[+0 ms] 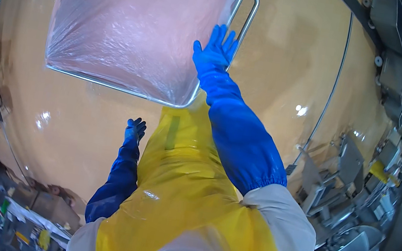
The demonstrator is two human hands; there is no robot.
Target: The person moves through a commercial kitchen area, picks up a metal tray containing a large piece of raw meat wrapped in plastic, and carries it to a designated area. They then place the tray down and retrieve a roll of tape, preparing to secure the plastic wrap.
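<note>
A large metal cart (106,83), filled with something pink under a clear plastic sheet (132,27), stands ahead of me. My right hand (215,52), in a blue glove, lies with spread fingers on the sheet along the cart's right edge, beside its tubular handle (251,16). Nothing is gripped in it. Lower down, my left hand (136,129) hangs beside my yellow apron, apart from the cart. Its gloved fingers are stretched and slightly apart, holding nothing. What the pink contents are, I cannot tell through the sheet.
Tan, shiny floor (289,50) surrounds the cart. A hose or cable (332,89) runs along it on the right. Wheeled metal bins (395,74) stand at the far right, with metal equipment (354,158) nearer. More metal equipment (46,208) lines the lower left.
</note>
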